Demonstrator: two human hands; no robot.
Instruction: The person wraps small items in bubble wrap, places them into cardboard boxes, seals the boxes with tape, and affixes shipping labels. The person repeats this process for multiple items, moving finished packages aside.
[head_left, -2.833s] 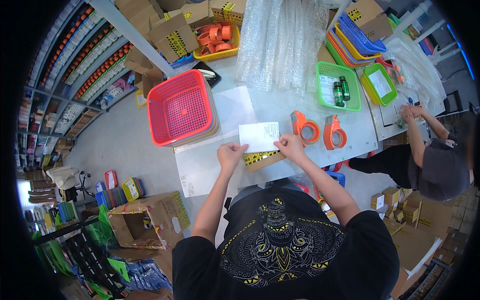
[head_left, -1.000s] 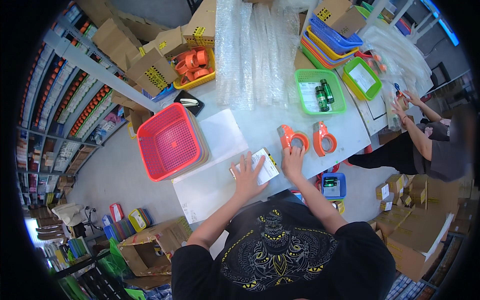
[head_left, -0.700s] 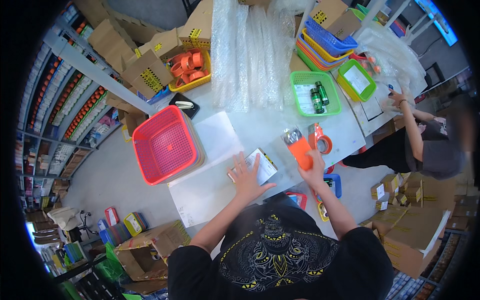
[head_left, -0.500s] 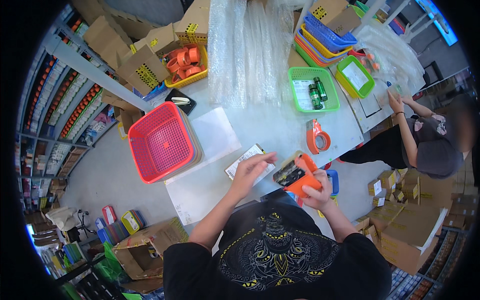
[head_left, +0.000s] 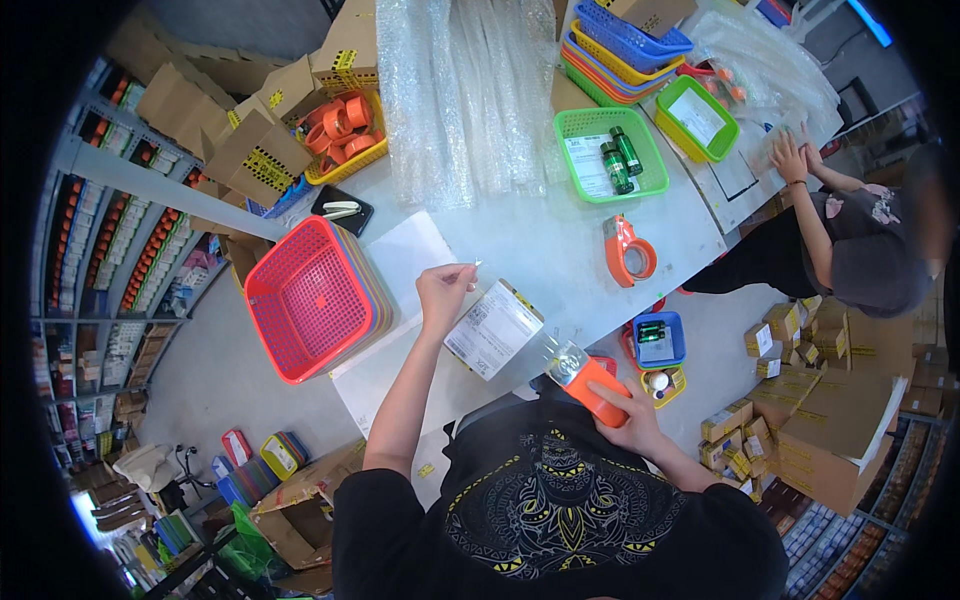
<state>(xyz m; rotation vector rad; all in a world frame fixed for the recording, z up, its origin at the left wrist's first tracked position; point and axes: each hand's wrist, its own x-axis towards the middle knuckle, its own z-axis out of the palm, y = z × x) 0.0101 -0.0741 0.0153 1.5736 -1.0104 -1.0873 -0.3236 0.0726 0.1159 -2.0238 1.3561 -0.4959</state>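
Observation:
My right hand [head_left: 632,420] grips an orange tape dispenser [head_left: 592,390] by its body near the table's front edge; its metal end points toward a small box. That box [head_left: 495,330] lies on the table with a white printed label facing up. Just past the box's left side, my left hand [head_left: 446,292] is closed in a pinch, and a tiny pale scrap shows at its fingertips, too small to name. Another orange tape dispenser [head_left: 630,252] rests on the table beyond the box to the right.
Red stacked baskets [head_left: 318,300] stand at left. A green basket [head_left: 612,160] holds two dark green bottles. Bubble wrap [head_left: 470,110] hangs over the far side, beside a yellow basket [head_left: 352,158] of orange tape dispensers. A co-worker [head_left: 850,230] stands at right, near cardboard cartons [head_left: 830,430].
My right hand has lowered and turned the tape dispenser, moving it off the box. My left hand has moved left and up and closed into a pinch. The box's label shows more fully.

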